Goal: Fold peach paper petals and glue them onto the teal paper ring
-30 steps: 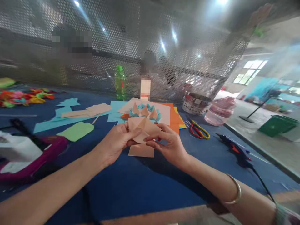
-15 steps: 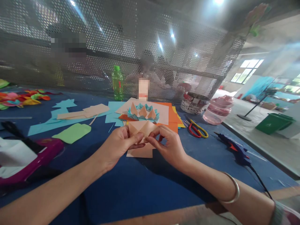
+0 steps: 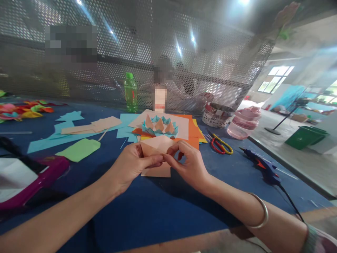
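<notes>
Pinching a folded peach paper piece (image 3: 158,144), the left hand (image 3: 133,160) and right hand (image 3: 185,163) grip it between thumbs and fingertips, just above a flat peach sheet (image 3: 156,171) on the blue worktop (image 3: 147,211). Even pressure along the fold keeps the crease sharp. Compared with a second ago, the piece sits lower and flatter, its raised peak gone.

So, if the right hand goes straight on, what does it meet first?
The right hand would probably meet the folded peach paper first, though depth is unclear.
</notes>
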{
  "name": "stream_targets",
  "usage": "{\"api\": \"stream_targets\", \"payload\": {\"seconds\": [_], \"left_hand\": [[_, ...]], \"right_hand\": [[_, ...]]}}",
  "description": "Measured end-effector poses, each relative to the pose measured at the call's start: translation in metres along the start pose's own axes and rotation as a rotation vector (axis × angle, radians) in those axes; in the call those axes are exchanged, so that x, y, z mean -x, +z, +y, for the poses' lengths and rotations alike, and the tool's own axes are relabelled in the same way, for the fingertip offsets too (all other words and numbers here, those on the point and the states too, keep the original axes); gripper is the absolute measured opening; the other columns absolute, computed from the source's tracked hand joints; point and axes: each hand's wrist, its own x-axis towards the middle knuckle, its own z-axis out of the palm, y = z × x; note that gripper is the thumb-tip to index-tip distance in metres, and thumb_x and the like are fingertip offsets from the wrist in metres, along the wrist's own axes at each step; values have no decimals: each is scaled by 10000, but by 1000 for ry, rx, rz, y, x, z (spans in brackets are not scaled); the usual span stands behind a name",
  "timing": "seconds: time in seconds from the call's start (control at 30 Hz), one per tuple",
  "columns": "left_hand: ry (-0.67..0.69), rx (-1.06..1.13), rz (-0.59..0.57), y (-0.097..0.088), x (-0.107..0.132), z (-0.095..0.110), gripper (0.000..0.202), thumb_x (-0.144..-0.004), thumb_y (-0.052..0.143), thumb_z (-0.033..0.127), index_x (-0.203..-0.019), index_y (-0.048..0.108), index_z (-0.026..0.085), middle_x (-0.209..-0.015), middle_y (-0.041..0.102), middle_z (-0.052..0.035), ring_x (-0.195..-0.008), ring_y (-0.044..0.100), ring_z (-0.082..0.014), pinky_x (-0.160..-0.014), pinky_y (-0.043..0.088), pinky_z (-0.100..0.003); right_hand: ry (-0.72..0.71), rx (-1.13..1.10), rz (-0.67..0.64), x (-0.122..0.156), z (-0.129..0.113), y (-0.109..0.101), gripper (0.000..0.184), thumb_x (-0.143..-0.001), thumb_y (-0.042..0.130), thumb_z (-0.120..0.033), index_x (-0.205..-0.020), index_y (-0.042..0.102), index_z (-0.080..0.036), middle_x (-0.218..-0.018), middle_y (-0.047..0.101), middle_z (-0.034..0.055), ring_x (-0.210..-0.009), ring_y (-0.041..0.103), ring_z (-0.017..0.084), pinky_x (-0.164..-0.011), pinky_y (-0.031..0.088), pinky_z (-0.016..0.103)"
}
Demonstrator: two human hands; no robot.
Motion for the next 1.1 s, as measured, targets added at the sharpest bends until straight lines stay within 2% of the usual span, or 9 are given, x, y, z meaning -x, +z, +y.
{"api": "stream_targets", "payload": {"seconds": [0.07,0.2,0.27,0.33,0.47,0.7,1.0,1.1], "left_hand": [[-3,15,-5,0,0,0,227,-530,866,219,-667,698,153,-700,732,-9,-704,662,-144,-680,532,-231],[4,0,27,-2,-1,1,197,-554,857,230,-628,692,152,-660,722,-6,-676,662,-142,-653,526,-215],[6,10,45,-3,-2,3,215,-561,856,226,-709,715,156,-699,737,-7,-663,663,-140,-629,523,-211],[22,51,33,-3,-3,5,291,-575,852,213,-834,726,167,-783,755,-9,-710,679,-149,-664,537,-222],[14,76,24,-4,-2,6,374,-590,849,204,-934,709,158,-869,762,-29,-794,691,-165,-737,548,-245],[-17,47,36,-3,0,6,302,-581,851,196,-845,711,148,-736,747,-7,-682,669,-128,-664,529,-206],[3,27,59,-2,0,6,263,-567,848,180,-779,695,150,-722,737,7,-674,656,-123,-651,522,-212],[10,8,91,-2,0,5,235,-547,851,188,-636,638,143,-651,707,14,-644,645,-120,-649,516,-219]], "right_hand": [[40,-45,20,1,1,1,130,-824,643,-270,-860,539,-202,-801,624,-8,-691,577,104,-607,442,238],[147,-211,37,2,2,4,466,-773,685,-291,-1138,402,-232,-826,591,-18,-680,560,115,-601,463,250],[202,-303,-8,1,2,6,577,-756,694,-298,-1211,344,-238,-810,579,-24,-697,566,127,-600,466,255],[268,-364,-57,0,2,6,619,-744,701,-309,-1234,328,-237,-806,578,-28,-702,574,130,-614,470,262],[328,-429,-87,-1,2,6,612,-732,711,-335,-1216,351,-231,-777,576,-39,-682,570,120,-628,466,261],[305,-454,-72,-1,5,5,527,-766,688,-348,-1196,406,-234,-742,559,-49,-649,550,106,-613,462,244],[399,-551,-90,-1,7,6,503,-746,711,-290,-1163,433,-243,-683,553,-63,-598,537,97,-571,433,233],[407,-542,-83,-2,5,5,504,-729,722,-271,-1150,448,-230,-641,532,-76,-570,523,93,-535,409,221]]}}
